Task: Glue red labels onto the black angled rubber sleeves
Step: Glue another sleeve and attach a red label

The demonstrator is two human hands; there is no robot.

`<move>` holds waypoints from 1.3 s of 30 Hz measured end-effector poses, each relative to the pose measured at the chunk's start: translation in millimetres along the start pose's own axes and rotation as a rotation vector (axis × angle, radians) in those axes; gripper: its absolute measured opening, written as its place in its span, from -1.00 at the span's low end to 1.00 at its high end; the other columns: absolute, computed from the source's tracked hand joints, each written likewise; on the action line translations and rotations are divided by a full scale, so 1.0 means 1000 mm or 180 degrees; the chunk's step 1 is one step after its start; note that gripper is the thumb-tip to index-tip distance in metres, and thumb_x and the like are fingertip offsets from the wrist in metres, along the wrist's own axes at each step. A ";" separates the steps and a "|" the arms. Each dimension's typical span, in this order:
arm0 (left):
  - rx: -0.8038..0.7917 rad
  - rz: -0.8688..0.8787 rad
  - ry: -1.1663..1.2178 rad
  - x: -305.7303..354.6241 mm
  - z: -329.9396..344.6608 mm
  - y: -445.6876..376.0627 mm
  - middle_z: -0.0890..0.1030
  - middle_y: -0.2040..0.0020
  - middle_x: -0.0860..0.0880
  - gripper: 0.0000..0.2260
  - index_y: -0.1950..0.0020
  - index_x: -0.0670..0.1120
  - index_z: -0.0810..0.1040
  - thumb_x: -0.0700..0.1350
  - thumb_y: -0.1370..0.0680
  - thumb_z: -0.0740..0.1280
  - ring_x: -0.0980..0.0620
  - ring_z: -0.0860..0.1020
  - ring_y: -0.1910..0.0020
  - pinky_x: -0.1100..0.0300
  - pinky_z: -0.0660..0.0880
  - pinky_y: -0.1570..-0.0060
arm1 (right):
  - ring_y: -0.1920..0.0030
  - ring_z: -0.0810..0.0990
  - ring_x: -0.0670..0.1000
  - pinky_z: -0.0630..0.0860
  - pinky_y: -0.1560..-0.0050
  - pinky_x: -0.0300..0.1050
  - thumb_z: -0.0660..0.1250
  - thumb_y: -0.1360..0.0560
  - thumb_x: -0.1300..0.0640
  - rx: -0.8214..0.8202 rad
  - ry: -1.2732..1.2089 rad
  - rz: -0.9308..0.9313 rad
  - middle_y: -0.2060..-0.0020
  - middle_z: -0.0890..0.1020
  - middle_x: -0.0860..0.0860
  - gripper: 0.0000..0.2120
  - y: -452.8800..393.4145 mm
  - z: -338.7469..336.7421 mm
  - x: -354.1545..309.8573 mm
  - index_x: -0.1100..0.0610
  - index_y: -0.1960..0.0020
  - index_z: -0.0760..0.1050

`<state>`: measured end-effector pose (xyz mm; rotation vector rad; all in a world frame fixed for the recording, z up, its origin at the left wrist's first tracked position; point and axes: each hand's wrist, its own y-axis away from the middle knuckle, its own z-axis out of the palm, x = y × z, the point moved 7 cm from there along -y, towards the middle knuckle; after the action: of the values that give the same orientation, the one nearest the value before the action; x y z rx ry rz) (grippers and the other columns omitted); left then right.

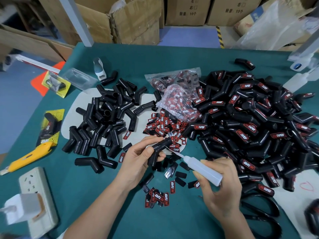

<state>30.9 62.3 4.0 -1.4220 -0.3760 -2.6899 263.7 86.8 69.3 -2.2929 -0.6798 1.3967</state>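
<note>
A person's left hand (138,157) gripped a black angled rubber sleeve (159,150) above a teal table (103,195), while the right hand (219,190) held a white glue bottle (202,168), its nozzle touching the sleeve. Red labels (162,125) reading "PROTAPER" lay scattered just beyond. Bare sleeves (103,118) were heaped left, labelled sleeves (250,121) right. A yellow utility knife (29,156) and power strip (38,199) lay far left; cartons (187,10) read "10个"

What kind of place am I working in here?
Probably a small factory or warehouse packing bench: stacked cardboard cartons behind the green table, a bulk heap of labelled sleeves, and an unlabelled pile.
</note>
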 end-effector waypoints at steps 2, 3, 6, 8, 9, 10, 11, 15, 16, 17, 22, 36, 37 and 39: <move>0.0006 -0.0003 -0.0004 0.000 0.000 0.000 0.63 -0.20 -0.10 -0.48 -0.23 -0.17 0.73 0.13 -0.41 0.64 -0.09 0.72 0.09 0.18 0.67 -0.01 | -0.11 0.46 -0.36 0.42 -0.02 -0.46 0.40 -0.57 -0.01 0.0012 0.0032 -0.0001 0.12 0.63 0.11 -0.78 0.001 0.000 0.001 0.04 -0.16 0.50; 0.0001 -0.0002 -0.0009 0.000 0.000 0.000 0.64 -0.20 -0.10 -0.48 -0.23 -0.17 0.72 0.13 -0.41 0.64 -0.10 0.73 0.08 0.18 0.67 -0.01 | -0.10 0.47 -0.35 0.42 -0.02 -0.46 0.41 -0.53 0.03 0.0048 0.0036 0.0017 0.12 0.63 0.12 -0.77 0.001 -0.002 0.003 0.04 -0.15 0.50; -0.0007 -0.0007 -0.0035 0.000 0.000 0.000 0.63 -0.22 -0.09 -0.49 -0.23 -0.16 0.73 0.13 -0.42 0.63 -0.10 0.72 0.08 0.18 0.67 -0.01 | -0.08 0.47 -0.34 0.42 -0.03 -0.45 0.40 -0.58 -0.02 0.0053 -0.0037 -0.0008 0.12 0.62 0.11 -0.78 0.001 -0.003 0.002 0.05 -0.15 0.50; 0.0003 -0.0004 -0.0043 0.000 0.001 0.000 0.63 -0.22 -0.09 -0.49 -0.23 -0.16 0.73 0.14 -0.42 0.63 -0.09 0.72 0.08 0.19 0.66 -0.01 | -0.09 0.47 -0.35 0.41 -0.04 -0.47 0.42 -0.55 0.03 -0.0006 -0.0055 -0.0066 0.12 0.61 0.09 -0.77 0.002 0.000 -0.001 0.06 -0.15 0.50; 0.0007 0.0002 -0.0050 0.000 0.001 0.000 0.63 -0.21 -0.08 -0.49 -0.23 -0.15 0.73 0.14 -0.42 0.63 -0.09 0.72 0.09 0.19 0.66 0.00 | -0.09 0.47 -0.36 0.41 -0.04 -0.48 0.42 -0.52 0.07 -0.0015 -0.0045 -0.0074 0.12 0.61 0.09 -0.76 0.002 0.001 -0.001 0.05 -0.15 0.50; 0.0007 0.0008 -0.0055 0.000 0.001 0.000 0.63 -0.21 -0.07 -0.49 -0.23 -0.15 0.73 0.14 -0.42 0.63 -0.09 0.72 0.09 0.20 0.66 0.00 | -0.09 0.47 -0.36 0.40 -0.04 -0.48 0.42 -0.49 0.10 -0.0003 -0.0025 -0.0061 0.13 0.61 0.09 -0.75 0.002 0.000 0.000 0.05 -0.15 0.51; 0.0003 0.0014 -0.0058 0.000 0.001 0.000 0.63 -0.21 -0.07 -0.49 -0.23 -0.15 0.73 0.14 -0.42 0.63 -0.09 0.72 0.09 0.20 0.66 0.00 | -0.09 0.47 -0.35 0.40 -0.04 -0.48 0.41 -0.49 0.10 0.0027 -0.0004 -0.0026 0.13 0.61 0.09 -0.75 0.002 -0.001 0.002 0.04 -0.14 0.51; -0.0009 0.0020 -0.0069 0.000 0.001 0.000 0.63 -0.22 -0.08 -0.49 -0.23 -0.16 0.73 0.14 -0.43 0.62 -0.09 0.72 0.09 0.19 0.66 0.00 | -0.10 0.47 -0.36 0.40 -0.05 -0.48 0.41 -0.48 0.08 0.0031 0.0014 0.0042 0.11 0.61 0.07 -0.75 0.002 -0.002 0.004 0.04 -0.14 0.50; -0.0006 0.0017 -0.0071 0.000 0.001 0.000 0.63 -0.22 -0.07 -0.49 -0.23 -0.16 0.73 0.14 -0.43 0.63 -0.09 0.72 0.09 0.19 0.66 0.00 | -0.10 0.47 -0.36 0.40 -0.05 -0.49 0.41 -0.49 0.08 -0.0003 -0.0005 -0.0003 0.09 0.59 0.04 -0.75 0.003 0.000 0.002 0.04 -0.15 0.50; 0.0001 0.0014 -0.0068 0.000 0.001 0.000 0.63 -0.22 -0.07 -0.49 -0.23 -0.16 0.73 0.14 -0.43 0.63 -0.09 0.72 0.09 0.19 0.66 0.00 | -0.10 0.47 -0.36 0.40 -0.05 -0.49 0.41 -0.51 0.06 -0.0030 -0.0026 -0.0043 0.08 0.58 0.00 -0.75 0.004 0.001 0.001 0.05 -0.16 0.50; -0.0014 0.0022 -0.0067 0.002 0.000 0.001 0.64 -0.20 -0.08 -0.49 -0.24 -0.16 0.72 0.13 -0.43 0.63 -0.08 0.72 0.08 0.20 0.67 0.00 | -0.10 0.47 -0.36 0.41 -0.05 -0.47 0.41 -0.49 0.08 0.0033 0.0027 0.0035 0.12 0.63 0.11 -0.75 0.002 -0.003 0.005 0.04 -0.15 0.50; -0.0012 0.0000 -0.0049 -0.001 0.000 -0.001 0.62 -0.23 -0.10 -0.48 -0.23 -0.17 0.73 0.14 -0.42 0.64 -0.09 0.71 0.09 0.18 0.66 0.00 | -0.10 0.48 -0.31 0.42 -0.04 -0.46 0.31 -0.66 -0.12 -0.0112 -0.0135 -0.0009 0.08 0.57 0.05 -0.73 0.002 0.002 0.001 0.07 -0.18 0.50; -0.0015 0.0006 -0.0061 0.000 0.000 -0.001 0.62 -0.23 -0.09 -0.49 -0.23 -0.16 0.73 0.14 -0.42 0.63 -0.09 0.71 0.09 0.18 0.66 0.00 | -0.10 0.48 -0.32 0.41 -0.04 -0.47 0.30 -0.67 -0.14 -0.0068 -0.0124 0.0026 0.09 0.58 0.07 -0.72 0.001 0.001 0.001 0.07 -0.17 0.50; -0.0031 0.0019 -0.0077 0.000 0.000 0.000 0.62 -0.23 -0.08 -0.49 -0.23 -0.16 0.73 0.14 -0.43 0.63 -0.08 0.71 0.10 0.18 0.66 0.00 | -0.10 0.47 -0.34 0.41 -0.04 -0.48 0.28 -0.67 -0.16 -0.0024 -0.0102 0.0071 0.10 0.59 0.06 -0.71 -0.001 0.000 0.001 0.06 -0.16 0.51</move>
<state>31.3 62.6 3.7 -1.4571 -0.3605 -2.6759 264.4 88.0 68.9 -2.2952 -0.6721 1.4463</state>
